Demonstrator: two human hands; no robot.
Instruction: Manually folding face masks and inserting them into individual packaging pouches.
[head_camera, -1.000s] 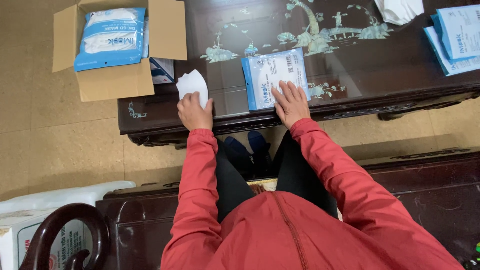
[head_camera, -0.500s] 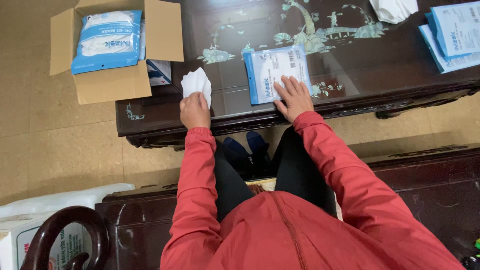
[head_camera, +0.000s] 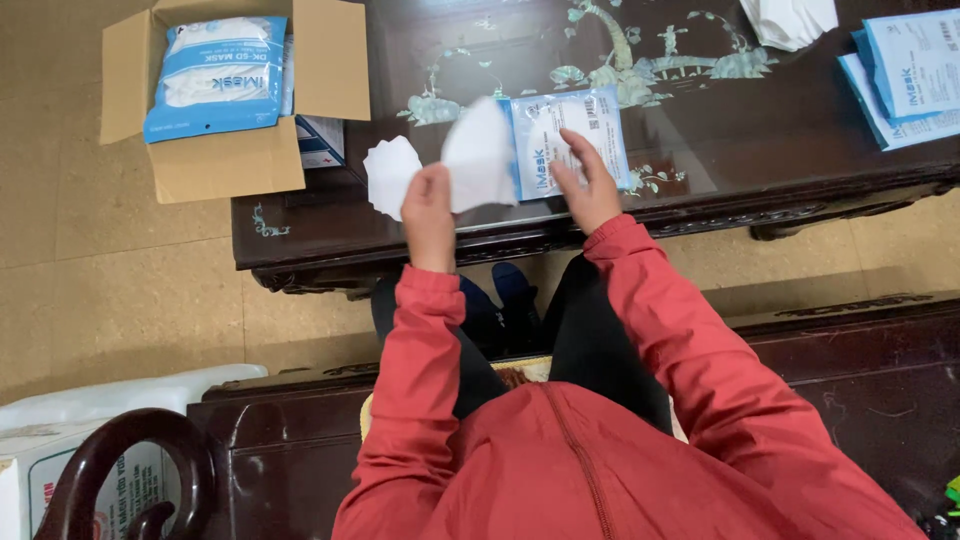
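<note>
moved: left hand (head_camera: 428, 205) now lifted, pinching folded white mask (head_camera: 478, 155)
right hand (head_camera: 590, 185): fingers spread, pressing flat blue-and-white mask pouch (head_camera: 567, 140)
risk: loose pinch could drop mask; pouch may slide on glossy dark inlaid table (head_camera: 700, 110)

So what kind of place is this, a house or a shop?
Probably a home living room used for packing. The dark wooden table has decorative inlaid pictures, the floor is tiled, and a cardboard box of packets stands beside it. The left hand holds a white mask.
</note>
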